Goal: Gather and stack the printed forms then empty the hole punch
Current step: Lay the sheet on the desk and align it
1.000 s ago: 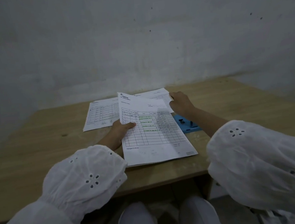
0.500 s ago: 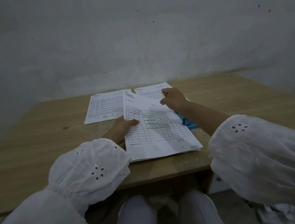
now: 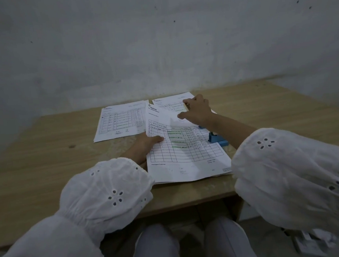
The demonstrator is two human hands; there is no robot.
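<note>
My left hand (image 3: 145, 147) grips the left edge of a stack of printed forms (image 3: 189, 161), thumb on top; the stack's near end lies on the wooden table (image 3: 45, 158). My right hand (image 3: 197, 110) reaches over the stack and its bent fingers and thumb grip the far right form (image 3: 168, 102), which lies on the table. Another form (image 3: 121, 122) lies flat at the far left. The blue hole punch (image 3: 216, 138) sits to the right of the stack, partly hidden under my right forearm and the sheets.
A grey wall (image 3: 158, 48) rises right behind the table. The table's front edge (image 3: 190, 201) runs just above my knees. Some white papers (image 3: 313, 240) lie on the floor at the lower right.
My right hand has moved further back from the stack's top edge onto the far right form. The stack in my left hand has tilted down closer to the table.
</note>
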